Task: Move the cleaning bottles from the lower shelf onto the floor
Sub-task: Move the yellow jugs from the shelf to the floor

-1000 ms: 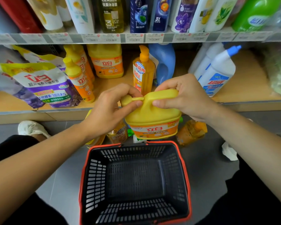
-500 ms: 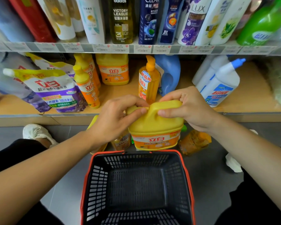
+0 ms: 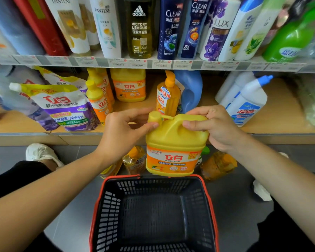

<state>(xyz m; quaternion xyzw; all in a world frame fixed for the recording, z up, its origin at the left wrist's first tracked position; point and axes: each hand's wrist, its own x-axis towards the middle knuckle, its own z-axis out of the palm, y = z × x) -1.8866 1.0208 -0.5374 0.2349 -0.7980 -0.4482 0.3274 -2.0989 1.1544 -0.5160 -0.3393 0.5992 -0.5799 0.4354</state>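
Clock reference: frame centre, 12 o'clock toward the shelves.
Shopping basket (image 3: 107, 215): 6 o'clock, nearest the person; black mesh walls, red rim, standing on the grey floor (image 3: 235, 206).
Left hand (image 3: 124, 131): 10 o'clock of the basket; thumb and forefinger bracket the jug's cap, with the thumb tip on the jug's shoulder just below it.
Right hand (image 3: 218, 128): 2 o'clock of the basket; fingers curled over the jug's handle with the thumb beneath, a closed grip on the handle.
Yellow detergent jug (image 3: 173, 142): frame centre, upright between both hands; off the lower shelf, in front of its front edge, base seen just above the basket's far rim. Contact with the rim cannot be determined.
Amber bottles (image 3: 218, 166): on the floor behind the jug, at 8 and 4 o'clock of its base, partly hidden.
White shoe (image 3: 40, 153): 9 o'clock, on the floor below the shelf edge.
Lower shelf (image 3: 280, 110): wooden board, 12 o'clock of the jug.
Shelf contents, 9 to 3 o'clock: refill pouch (image 3: 62, 108), yellow squeeze bottles (image 3: 96, 100), second yellow jug (image 3: 129, 86), orange pump bottle (image 3: 167, 99), blue jug (image 3: 191, 90), white blue-capped bottles (image 3: 247, 100).
Upper shelf: shampoo bottles (image 3: 173, 28) above a price-tag rail (image 3: 153, 63).
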